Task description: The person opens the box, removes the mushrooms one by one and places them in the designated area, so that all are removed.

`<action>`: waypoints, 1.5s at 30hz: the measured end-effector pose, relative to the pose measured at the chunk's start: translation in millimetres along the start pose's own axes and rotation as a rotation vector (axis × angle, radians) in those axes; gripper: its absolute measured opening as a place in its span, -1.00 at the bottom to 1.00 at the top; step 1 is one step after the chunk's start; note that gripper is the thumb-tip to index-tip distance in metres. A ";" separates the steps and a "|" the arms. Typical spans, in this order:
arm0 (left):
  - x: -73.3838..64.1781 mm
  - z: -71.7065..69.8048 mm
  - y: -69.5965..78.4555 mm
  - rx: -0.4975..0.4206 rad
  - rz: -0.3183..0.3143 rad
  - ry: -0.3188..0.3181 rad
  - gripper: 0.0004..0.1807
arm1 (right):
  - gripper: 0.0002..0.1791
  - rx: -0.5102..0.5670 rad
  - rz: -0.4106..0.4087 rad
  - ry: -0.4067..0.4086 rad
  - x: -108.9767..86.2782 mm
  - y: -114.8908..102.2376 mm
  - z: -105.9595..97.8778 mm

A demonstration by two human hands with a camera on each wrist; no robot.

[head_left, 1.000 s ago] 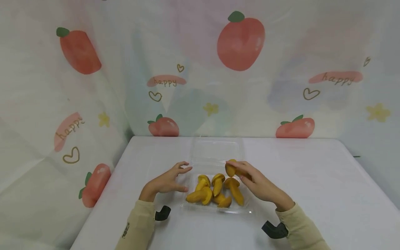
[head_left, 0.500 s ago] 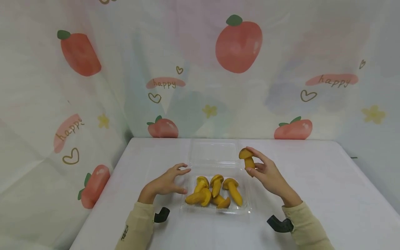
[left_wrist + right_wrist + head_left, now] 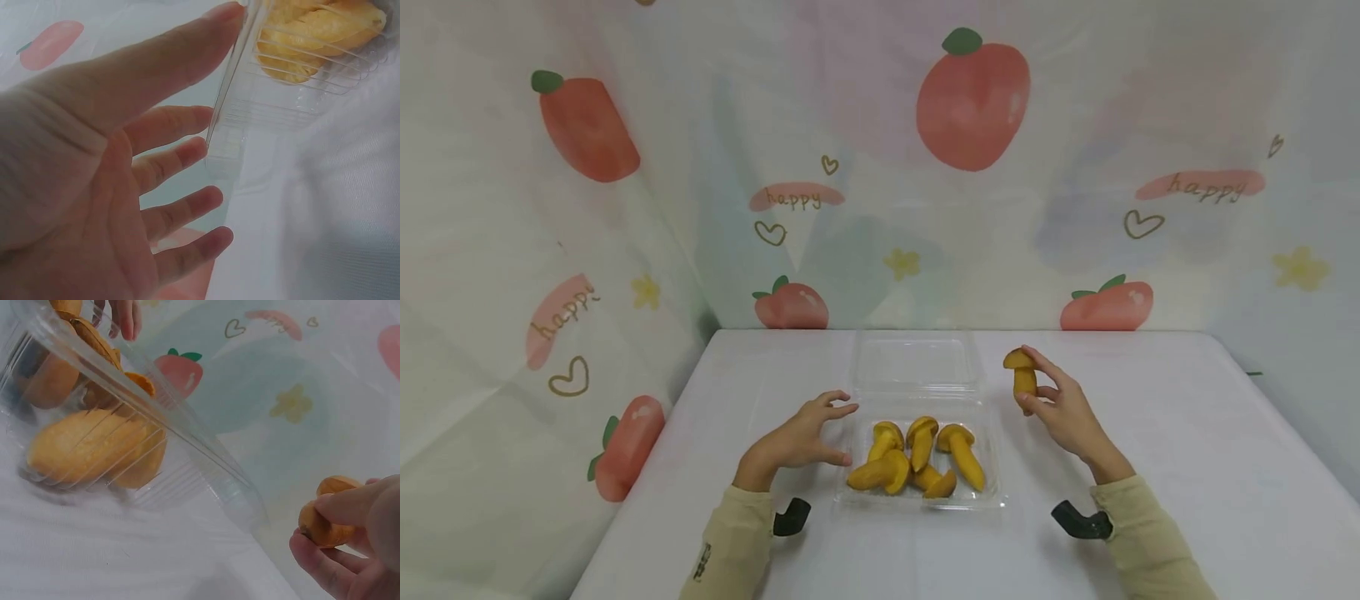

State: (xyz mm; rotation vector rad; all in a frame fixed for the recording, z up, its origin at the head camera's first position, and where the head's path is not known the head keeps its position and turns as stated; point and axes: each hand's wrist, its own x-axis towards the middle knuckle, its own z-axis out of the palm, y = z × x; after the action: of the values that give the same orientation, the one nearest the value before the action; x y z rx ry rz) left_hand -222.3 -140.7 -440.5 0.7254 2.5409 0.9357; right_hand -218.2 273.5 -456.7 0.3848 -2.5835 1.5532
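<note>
Between its thumb and fingers my right hand [image 3: 1066,414] holds a yellow-brown mushroom [image 3: 1023,379], cap up, over the table just right of a clear plastic box [image 3: 992,417]. In the right wrist view the fingers cover part of this mushroom [image 3: 325,528]. Several more mushrooms [image 3: 962,457] lie inside the box, whose hinged lid [image 3: 916,360] is laid back behind it. At the box's left side is my left hand [image 3: 795,433], fingers spread and holding nothing. The left wrist view shows its thumb and fingertips right at the rim of the box [image 3: 228,81].
A white cloth covers the table [image 3: 1150,433]. Behind and to the left hangs a backdrop [image 3: 880,125] printed with fruit, hearts and lettering. Dark curved pieces [image 3: 1081,522] stick out by both sleeves, close over the table.
My right hand has lifted a mushroom from over the box's right rear corner and carried it to the right, turning it upright. The left hand stays almost still at the box.
</note>
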 end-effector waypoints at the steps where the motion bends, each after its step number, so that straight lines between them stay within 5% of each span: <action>1: -0.1 -0.1 0.3 0.003 -0.005 -0.002 -0.10 | -0.13 0.007 0.005 -0.008 0.3 1.6 -0.6; 12: -2.8 -5.6 -2.4 0.012 -0.008 0.008 -0.09 | -0.12 -0.002 0.012 -0.086 7.5 15.3 1.7; 20: -3.5 -5.5 -6.5 -0.004 -0.027 -0.014 -0.05 | -0.16 -0.091 0.096 -0.123 9.3 29.4 13.0; 45: 0.5 0.3 -6.0 -0.027 -0.003 -0.025 -0.05 | -0.06 -0.285 0.142 -0.166 -4.7 29.7 8.3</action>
State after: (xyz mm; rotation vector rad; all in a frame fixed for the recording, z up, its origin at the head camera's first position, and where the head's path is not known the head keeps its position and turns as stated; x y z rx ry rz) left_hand -224.6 -144.2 -444.8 0.7215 2.5022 0.9518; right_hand -221.2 280.2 -487.0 0.3204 -2.9646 1.2077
